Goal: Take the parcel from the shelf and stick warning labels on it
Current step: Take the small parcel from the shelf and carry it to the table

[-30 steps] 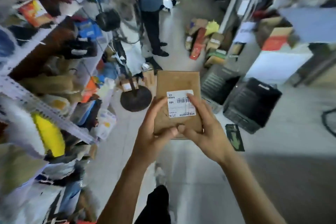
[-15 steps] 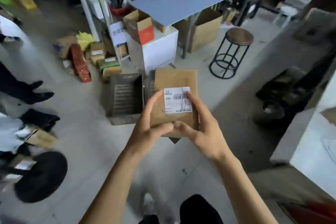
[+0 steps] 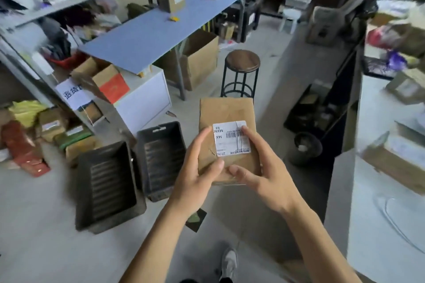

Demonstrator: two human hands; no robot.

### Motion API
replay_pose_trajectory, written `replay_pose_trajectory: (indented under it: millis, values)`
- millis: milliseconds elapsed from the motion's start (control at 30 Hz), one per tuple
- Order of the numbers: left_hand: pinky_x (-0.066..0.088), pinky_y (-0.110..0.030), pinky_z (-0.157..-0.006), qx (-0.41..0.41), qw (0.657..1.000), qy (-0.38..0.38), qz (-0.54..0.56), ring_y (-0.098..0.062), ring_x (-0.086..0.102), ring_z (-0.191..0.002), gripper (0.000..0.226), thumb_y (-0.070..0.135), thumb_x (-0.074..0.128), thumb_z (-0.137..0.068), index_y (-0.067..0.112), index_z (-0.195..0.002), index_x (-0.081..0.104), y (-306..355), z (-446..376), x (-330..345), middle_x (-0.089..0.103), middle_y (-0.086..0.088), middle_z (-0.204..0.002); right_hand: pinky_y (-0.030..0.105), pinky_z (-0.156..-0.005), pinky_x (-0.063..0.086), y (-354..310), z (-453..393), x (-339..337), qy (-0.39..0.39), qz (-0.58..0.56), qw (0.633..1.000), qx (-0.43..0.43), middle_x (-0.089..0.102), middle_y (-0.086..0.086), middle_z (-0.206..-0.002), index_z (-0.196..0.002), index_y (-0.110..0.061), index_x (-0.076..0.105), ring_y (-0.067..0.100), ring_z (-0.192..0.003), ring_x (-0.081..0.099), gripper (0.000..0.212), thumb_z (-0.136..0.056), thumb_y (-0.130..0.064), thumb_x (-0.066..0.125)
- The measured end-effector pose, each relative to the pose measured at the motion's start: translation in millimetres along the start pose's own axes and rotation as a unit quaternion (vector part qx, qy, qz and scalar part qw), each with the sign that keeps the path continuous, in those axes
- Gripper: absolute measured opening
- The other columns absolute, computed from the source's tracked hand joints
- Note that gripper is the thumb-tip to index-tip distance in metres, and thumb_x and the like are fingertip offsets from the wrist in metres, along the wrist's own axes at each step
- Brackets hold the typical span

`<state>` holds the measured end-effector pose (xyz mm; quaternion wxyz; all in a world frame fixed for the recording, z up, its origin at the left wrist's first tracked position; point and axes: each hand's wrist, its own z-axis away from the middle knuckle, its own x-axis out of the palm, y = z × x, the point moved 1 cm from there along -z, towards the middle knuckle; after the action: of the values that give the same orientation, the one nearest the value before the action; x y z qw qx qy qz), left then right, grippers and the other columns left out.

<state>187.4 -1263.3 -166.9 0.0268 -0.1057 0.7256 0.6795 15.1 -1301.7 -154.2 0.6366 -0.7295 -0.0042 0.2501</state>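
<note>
Parcel (image 3: 226, 135), clamped by its near end between my left hand (image 3: 195, 167) and right hand (image 3: 259, 170), looks light, probably stiff cardboard.

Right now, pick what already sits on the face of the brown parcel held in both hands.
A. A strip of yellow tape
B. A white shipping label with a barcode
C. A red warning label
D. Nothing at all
B: the brown parcel carries only a white shipping label with a barcode, gripped between the left hand and right hand.
</note>
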Motion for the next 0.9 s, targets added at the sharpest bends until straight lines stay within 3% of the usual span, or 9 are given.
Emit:
replay_pose_trajectory:
  millis: [300, 500, 633, 700, 800, 900]
  values:
    - [0.037, -0.016, -0.11, -0.023, 0.999, 0.039, 0.021, 0.002, 0.039, -0.137, 0.067, 0.022, 0.057, -0.085, 0.039, -0.146, 0.034, -17, -142, 0, 0.041, 0.014, -0.15, 0.028, -0.111, 0.038, 26, -152, -29, -0.035, -0.001, 0.999, -0.006, 0.044, -0.022, -0.145, -0.141, -0.048, 0.036, -0.004, -0.132, 0.042, 0.077, -0.077, -0.035, 0.078]
    - [0.036, -0.01, -0.106, -0.032, 0.997, 0.071, 0.016, 0.008, 0.038, -0.135, 0.065, 0.012, 0.06, -0.093, 0.042, -0.145, 0.035, -46, -266, -29, 0.041, 0.013, -0.15, 0.029, -0.113, 0.037, 44, -289, -24, -0.056, 0.005, 0.998, -0.012, 0.043, -0.023, -0.146, -0.142, -0.046, 0.037, -0.007, -0.133, 0.041, 0.078, -0.078, -0.034, 0.079]
    - [0.035, -0.036, -0.117, -0.026, 0.997, 0.069, 0.004, 0.001, 0.036, -0.14, 0.066, 0.023, 0.06, -0.088, 0.044, -0.145, 0.034, -52, -359, -55, 0.04, 0.014, -0.151, 0.034, -0.113, 0.038, 44, -385, -26, -0.056, 0.013, 0.998, -0.007, 0.044, -0.022, -0.146, -0.142, -0.047, 0.035, -0.005, -0.134, 0.041, 0.078, -0.078, -0.036, 0.078]
    - [0.036, -0.042, -0.116, -0.026, 0.998, 0.064, 0.003, -0.003, 0.036, -0.141, 0.066, 0.025, 0.06, -0.087, 0.046, -0.144, 0.034, -56, -404, -67, 0.04, 0.013, -0.151, 0.035, -0.112, 0.04, 44, -429, -26, -0.053, 0.01, 0.999, -0.005, 0.044, -0.022, -0.146, -0.141, -0.049, 0.036, -0.003, -0.133, 0.042, 0.077, -0.078, -0.035, 0.078]
    - [0.039, -0.039, -0.114, -0.019, 0.998, 0.053, 0.002, -0.002, 0.036, -0.14, 0.066, 0.025, 0.06, -0.088, 0.047, -0.144, 0.033, -60, -468, -83, 0.039, 0.013, -0.151, 0.037, -0.111, 0.041, 45, -492, -27, -0.044, 0.0, 0.999, -0.007, 0.046, -0.022, -0.145, -0.141, -0.048, 0.037, -0.001, -0.132, 0.044, 0.077, -0.077, -0.035, 0.079]
    - [0.044, -0.019, -0.105, -0.029, 0.998, 0.049, -0.001, 0.002, 0.036, -0.138, 0.065, 0.023, 0.059, -0.091, 0.049, -0.144, 0.03, -64, -520, -88, 0.038, 0.015, -0.15, 0.032, -0.112, 0.039, 50, -545, -31, -0.044, 0.007, 0.999, -0.008, 0.045, -0.021, -0.145, -0.142, -0.044, 0.036, -0.004, -0.133, 0.043, 0.077, -0.078, -0.032, 0.078]
